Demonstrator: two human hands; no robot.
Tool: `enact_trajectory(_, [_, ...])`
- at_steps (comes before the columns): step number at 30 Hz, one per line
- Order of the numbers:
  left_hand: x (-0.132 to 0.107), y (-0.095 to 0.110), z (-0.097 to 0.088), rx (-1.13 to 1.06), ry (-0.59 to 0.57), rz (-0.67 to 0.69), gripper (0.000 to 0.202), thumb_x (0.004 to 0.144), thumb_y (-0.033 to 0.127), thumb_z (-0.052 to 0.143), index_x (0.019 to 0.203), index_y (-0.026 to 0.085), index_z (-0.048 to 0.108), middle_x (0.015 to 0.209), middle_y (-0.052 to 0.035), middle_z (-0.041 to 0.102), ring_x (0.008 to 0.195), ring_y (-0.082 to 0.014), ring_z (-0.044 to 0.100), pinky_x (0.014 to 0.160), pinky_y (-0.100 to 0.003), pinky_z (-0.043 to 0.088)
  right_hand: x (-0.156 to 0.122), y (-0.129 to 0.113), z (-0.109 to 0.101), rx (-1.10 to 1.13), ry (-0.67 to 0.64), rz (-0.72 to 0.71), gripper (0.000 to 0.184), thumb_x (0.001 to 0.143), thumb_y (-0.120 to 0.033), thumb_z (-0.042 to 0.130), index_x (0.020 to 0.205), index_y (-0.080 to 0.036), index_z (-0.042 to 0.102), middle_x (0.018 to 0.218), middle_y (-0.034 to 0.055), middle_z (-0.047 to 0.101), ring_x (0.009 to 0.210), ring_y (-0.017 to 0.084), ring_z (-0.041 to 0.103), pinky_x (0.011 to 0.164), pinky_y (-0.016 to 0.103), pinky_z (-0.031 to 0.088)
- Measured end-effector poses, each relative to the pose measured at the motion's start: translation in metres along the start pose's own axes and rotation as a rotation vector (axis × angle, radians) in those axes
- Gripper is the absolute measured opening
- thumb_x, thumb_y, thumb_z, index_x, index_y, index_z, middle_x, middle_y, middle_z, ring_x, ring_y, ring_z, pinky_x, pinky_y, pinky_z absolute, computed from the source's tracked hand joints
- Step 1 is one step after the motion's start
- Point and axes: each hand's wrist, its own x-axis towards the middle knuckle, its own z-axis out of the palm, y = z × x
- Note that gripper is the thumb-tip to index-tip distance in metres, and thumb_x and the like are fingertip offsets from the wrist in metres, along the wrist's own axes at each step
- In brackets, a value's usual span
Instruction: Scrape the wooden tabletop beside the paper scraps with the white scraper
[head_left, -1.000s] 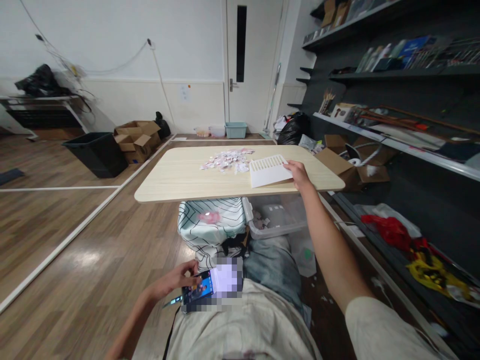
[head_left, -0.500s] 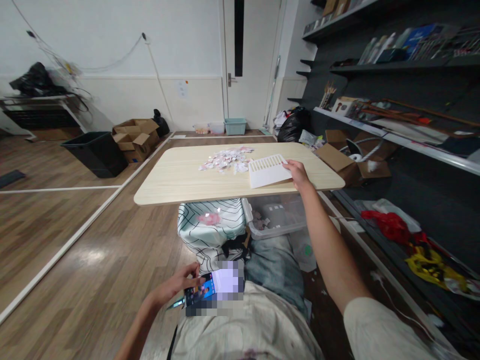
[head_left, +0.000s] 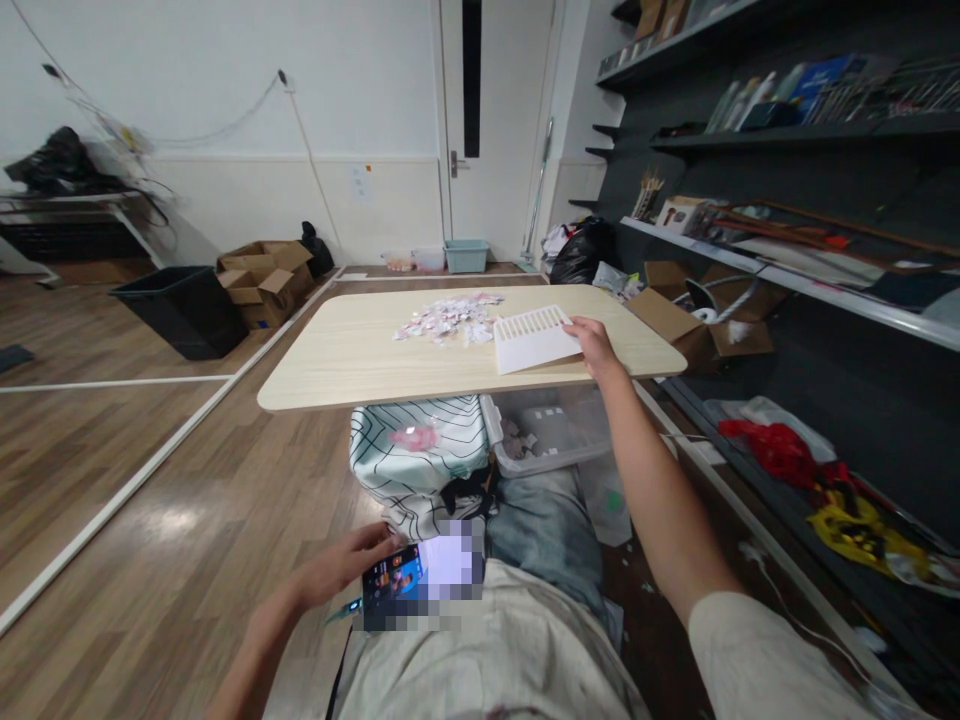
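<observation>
My right hand pinches the right edge of a white slotted board. The board has a row of narrow slots along its far side and rests, slightly tilted, on the pale wooden table. Just behind it spreads a pile of small white and pinkish paper-like pieces. On my lap lies a smartphone with a lit screen, partly blurred out. My left hand is at the phone's upper left edge, fingers stretched out and not wrapped round it.
Under the table stand a clear plastic bin with small pieces inside and a patterned cloth-covered box. A black trash bin and an open cardboard box are on the left. Dark shelves line the right.
My left hand has drawn back from over the phone's screen to its upper left edge. My right hand keeps its hold on the slotted board. The view has shifted slightly.
</observation>
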Motion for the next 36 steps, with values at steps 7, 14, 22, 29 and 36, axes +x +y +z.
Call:
enact_trajectory(7, [-0.08, 0.073, -0.089, 0.264, 0.162, 0.068, 0.059, 0.094, 0.076, 0.068, 0.135, 0.035, 0.077, 0.127, -0.0059, 0.081, 0.112, -0.0314, 0.073, 0.1, -0.041, 0.061, 0.003, 0.002, -0.002, 0.012, 0.002, 0.01, 0.029, 0.064, -0.038, 0.077, 0.085, -0.018, 0.073, 0.081, 0.0022, 0.073, 0.08, 0.02, 0.065, 0.071, 0.027, 0.049])
enact_trajectory(14, [0.001, 0.168, -0.212, 0.475, 0.564, 0.353, 0.097, 0.093, 0.092, 0.054, 0.126, 0.002, 0.071, 0.127, -0.0157, 0.077, 0.118, -0.0347, 0.068, 0.102, -0.051, 0.056, 0.005, 0.005, -0.001, 0.074, 0.038, 0.032, 0.043, 0.071, -0.045, 0.085, 0.101, -0.023, 0.063, 0.094, 0.0034, 0.078, 0.089, 0.023, 0.073, 0.07, 0.031, 0.06])
enact_trajectory(22, [0.124, 0.137, -0.219, 0.574, 0.655, 0.365, 0.078, 0.092, 0.081, 0.053, 0.122, 0.01, 0.071, 0.135, -0.0227, 0.074, 0.121, -0.0344, 0.067, 0.114, -0.049, 0.052, 0.0, -0.002, 0.003, -0.047, -0.014, 0.065, 0.041, 0.085, -0.044, 0.08, 0.109, -0.025, 0.053, 0.08, -0.0002, 0.077, 0.05, 0.015, 0.065, 0.042, 0.023, 0.046])
enact_trajectory(29, [0.129, 0.126, -0.209, 0.598, 0.686, 0.422, 0.08, 0.092, 0.083, 0.042, 0.119, 0.014, 0.073, 0.14, -0.0245, 0.072, 0.132, -0.0375, 0.065, 0.123, -0.05, 0.047, -0.005, -0.016, 0.027, -0.045, -0.051, 0.019, 0.045, 0.081, -0.049, 0.083, 0.105, -0.026, 0.052, 0.079, -0.0006, 0.077, 0.049, 0.016, 0.065, 0.043, 0.027, 0.053])
enact_trajectory(36, [0.026, 0.081, -0.106, 0.394, 0.885, 0.552, 0.056, 0.108, 0.068, 0.046, 0.112, 0.023, 0.078, 0.127, -0.0158, 0.077, 0.121, -0.032, 0.071, 0.11, -0.042, 0.056, -0.007, -0.009, 0.064, -0.004, -0.152, 0.004, 0.048, 0.078, -0.055, 0.082, 0.104, -0.028, 0.052, 0.072, -0.0001, 0.074, 0.051, 0.019, 0.067, 0.045, 0.03, 0.054])
